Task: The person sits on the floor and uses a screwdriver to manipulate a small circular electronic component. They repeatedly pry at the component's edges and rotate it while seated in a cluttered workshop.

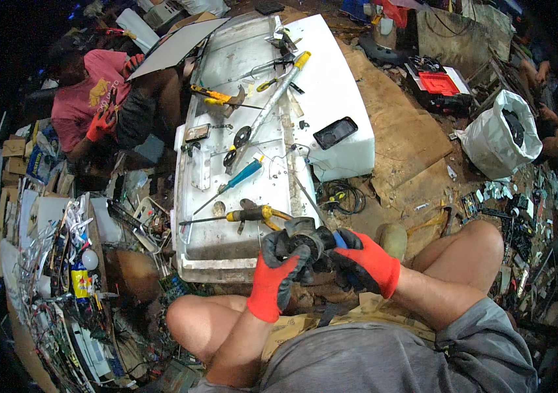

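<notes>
A: Left to right, what do we note?

B: Screwdriver [245,215] on the white panel [216,245], near our left hand [272,274]; a stray wrist could knock it

A: And the grip?

B: Left fingers curl around the black round part [309,242], between our hands; our right hand [368,263] is closed on a blue piece [340,240] beside it; uneven pushing or sliding gloves could let the part slip
</notes>
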Demonstrator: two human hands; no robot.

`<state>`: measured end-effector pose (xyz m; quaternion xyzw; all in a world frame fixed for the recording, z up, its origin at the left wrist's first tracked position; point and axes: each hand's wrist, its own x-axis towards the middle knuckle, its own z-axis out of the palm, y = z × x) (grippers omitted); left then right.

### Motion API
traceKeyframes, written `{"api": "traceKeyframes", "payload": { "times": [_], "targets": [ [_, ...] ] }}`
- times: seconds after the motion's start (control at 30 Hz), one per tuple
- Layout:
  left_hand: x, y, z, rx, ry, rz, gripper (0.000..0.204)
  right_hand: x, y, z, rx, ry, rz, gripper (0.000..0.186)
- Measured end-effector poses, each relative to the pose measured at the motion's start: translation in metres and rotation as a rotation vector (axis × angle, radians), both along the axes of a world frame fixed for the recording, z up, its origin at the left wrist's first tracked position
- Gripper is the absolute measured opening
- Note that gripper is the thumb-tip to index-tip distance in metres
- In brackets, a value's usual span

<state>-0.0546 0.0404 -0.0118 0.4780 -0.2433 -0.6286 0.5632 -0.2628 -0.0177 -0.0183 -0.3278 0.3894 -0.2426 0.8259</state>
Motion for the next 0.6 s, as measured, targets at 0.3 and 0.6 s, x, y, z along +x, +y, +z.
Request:
{"api": "traceKeyframes", "payload": {
  "times": [0.3,0.6],
  "targets": [
    [0.001,-0.013,-0.010,0.003,0.039,-0.023,0.033,-0.018,-0.013,0.000,-0.154,0.169,-0.183,0.045],
    [-0.089,-0.044,-0.045,-0.118,-0.153,-0.231,0.023,-0.061,-0.063,0.068,-0.714,0.590,0.146,0.046]
  ]
}}
